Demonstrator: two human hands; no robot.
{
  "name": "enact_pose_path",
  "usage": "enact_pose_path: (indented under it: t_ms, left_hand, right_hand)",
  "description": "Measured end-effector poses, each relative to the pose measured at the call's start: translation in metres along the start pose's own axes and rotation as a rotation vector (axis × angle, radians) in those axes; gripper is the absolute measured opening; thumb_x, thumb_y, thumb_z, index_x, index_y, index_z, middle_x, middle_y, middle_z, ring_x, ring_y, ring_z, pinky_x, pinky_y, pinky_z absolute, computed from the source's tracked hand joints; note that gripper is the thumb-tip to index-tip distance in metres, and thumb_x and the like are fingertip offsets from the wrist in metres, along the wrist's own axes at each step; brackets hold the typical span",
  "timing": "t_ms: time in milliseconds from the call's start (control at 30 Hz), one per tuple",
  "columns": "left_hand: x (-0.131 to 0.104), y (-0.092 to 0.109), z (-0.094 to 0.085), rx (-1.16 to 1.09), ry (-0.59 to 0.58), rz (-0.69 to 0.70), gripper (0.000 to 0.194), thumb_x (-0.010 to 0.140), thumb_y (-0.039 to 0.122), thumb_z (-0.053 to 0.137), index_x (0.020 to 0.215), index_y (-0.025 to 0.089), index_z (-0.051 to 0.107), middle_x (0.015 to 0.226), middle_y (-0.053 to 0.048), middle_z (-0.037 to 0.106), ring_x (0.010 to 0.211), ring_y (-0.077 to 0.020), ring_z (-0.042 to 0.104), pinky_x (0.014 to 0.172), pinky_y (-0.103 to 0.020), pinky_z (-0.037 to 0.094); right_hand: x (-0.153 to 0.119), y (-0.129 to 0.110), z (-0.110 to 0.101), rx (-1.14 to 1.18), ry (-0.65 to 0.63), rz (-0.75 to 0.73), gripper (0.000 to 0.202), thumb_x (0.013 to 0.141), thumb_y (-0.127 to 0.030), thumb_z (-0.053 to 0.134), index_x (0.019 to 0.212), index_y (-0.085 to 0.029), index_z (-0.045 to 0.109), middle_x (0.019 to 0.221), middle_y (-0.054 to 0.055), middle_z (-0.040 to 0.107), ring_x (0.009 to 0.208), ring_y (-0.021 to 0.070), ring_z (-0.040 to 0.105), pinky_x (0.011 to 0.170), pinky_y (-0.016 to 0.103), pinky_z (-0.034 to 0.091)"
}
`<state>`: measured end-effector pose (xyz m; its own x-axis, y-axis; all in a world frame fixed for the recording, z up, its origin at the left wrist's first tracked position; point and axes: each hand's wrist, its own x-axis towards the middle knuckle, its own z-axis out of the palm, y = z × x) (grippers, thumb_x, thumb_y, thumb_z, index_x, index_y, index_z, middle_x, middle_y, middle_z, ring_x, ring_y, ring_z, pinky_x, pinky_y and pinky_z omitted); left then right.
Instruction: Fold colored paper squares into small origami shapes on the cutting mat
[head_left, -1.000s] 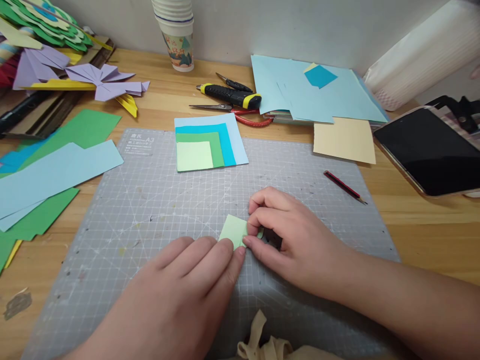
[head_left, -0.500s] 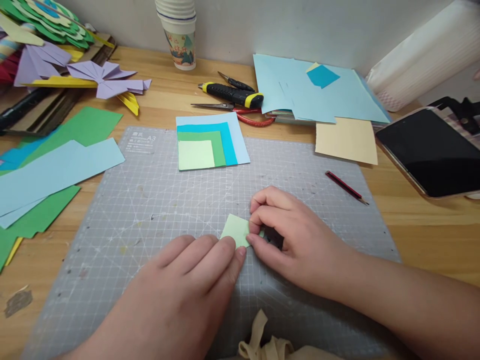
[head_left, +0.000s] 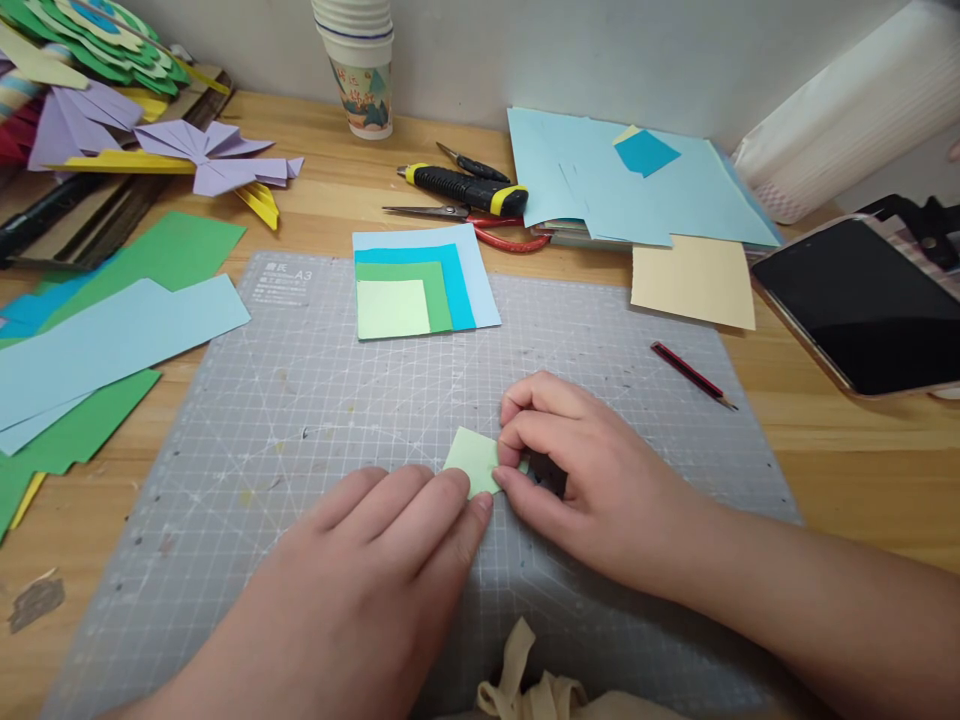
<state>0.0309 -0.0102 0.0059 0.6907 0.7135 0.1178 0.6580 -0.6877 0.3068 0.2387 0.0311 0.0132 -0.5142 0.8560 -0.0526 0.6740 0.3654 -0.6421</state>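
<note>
The left hand (head_left: 375, 550) and the right hand (head_left: 592, 480) hold one small, pale green piece of paper (head_left: 471, 458) between them. The left fingers bend over its lower left edge, thumb close in; the right thumb and index finger are drawn together at its right side, partly hiding it. The piece lies near the middle of a grey, white-gridded cutting mat (head_left: 315, 370), its upper left corner uncovered.

Beyond the hands, toward the mat's far edge, flat paper squares in light blue, bright blue, green and pale green (head_left: 427, 285) overlap, smallest on top. A red-and-black wooden pencil (head_left: 691, 374) lies at the mat's right.

Past the mat, on the wooden desk (head_left: 832, 440), red-handled metal scissors (head_left: 510, 238) lie just beside a black-and-yellow plastic cutter (head_left: 461, 188). Stacked white paper cups with a printed pattern (head_left: 366, 95) stand near the wall.
</note>
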Motion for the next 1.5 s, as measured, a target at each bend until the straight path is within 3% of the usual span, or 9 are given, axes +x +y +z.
enact_pose_path:
  t_ms: [333, 1067, 1333, 1500]
  left_hand:
    - [0.0014, 0.0003, -0.0018, 0.056, -0.023, 0.023, 0.032, 0.085, 0.014, 0.041, 0.108, 0.022, 0.061, 0.093, -0.003, 0.065, 0.08, -0.0228, 0.057, 0.073, -0.039, 0.042]
    - [0.0036, -0.0004, -0.0047, 0.103, -0.09, 0.058, 0.031, 0.081, 0.015, 0.048, 0.107, 0.02, 0.064, 0.095, -0.005, 0.066, 0.082, -0.0234, 0.058, 0.073, -0.04, 0.046]
    - [0.0004, 0.0068, -0.0015, 0.058, -0.034, 0.003, 0.026, 0.089, 0.021, 0.051, 0.113, 0.023, 0.062, 0.099, -0.005, 0.065, 0.095, -0.022, 0.059, 0.09, -0.038, 0.047]
    - [0.0021, 0.0062, -0.0054, 0.064, -0.047, 0.011, 0.027, 0.089, 0.021, 0.051, 0.114, 0.023, 0.062, 0.1, -0.005, 0.065, 0.096, -0.0219, 0.059, 0.09, -0.038, 0.047]
  right_hand:
    - [-0.0002, 0.0005, -0.001, -0.002, 0.008, -0.01, 0.009, 0.082, -0.012, 0.055, 0.076, -0.019, 0.055, 0.095, 0.005, 0.055, 0.086, 0.0186, 0.053, 0.075, 0.036, 0.043]
    - [0.0003, -0.0016, -0.0006, -0.009, 0.008, 0.015, 0.009, 0.081, -0.011, 0.055, 0.075, -0.018, 0.055, 0.094, 0.004, 0.054, 0.086, 0.0177, 0.052, 0.075, 0.036, 0.042]
    - [0.0004, -0.0017, -0.0006, -0.004, -0.001, 0.026, 0.01, 0.082, -0.011, 0.055, 0.074, -0.017, 0.055, 0.094, 0.004, 0.054, 0.086, 0.0178, 0.052, 0.075, 0.036, 0.042]
    - [-0.0054, 0.0003, -0.0022, 0.023, 0.028, -0.036, 0.005, 0.085, -0.013, 0.054, 0.082, -0.017, 0.055, 0.093, 0.004, 0.054, 0.085, 0.0178, 0.052, 0.074, 0.035, 0.042]
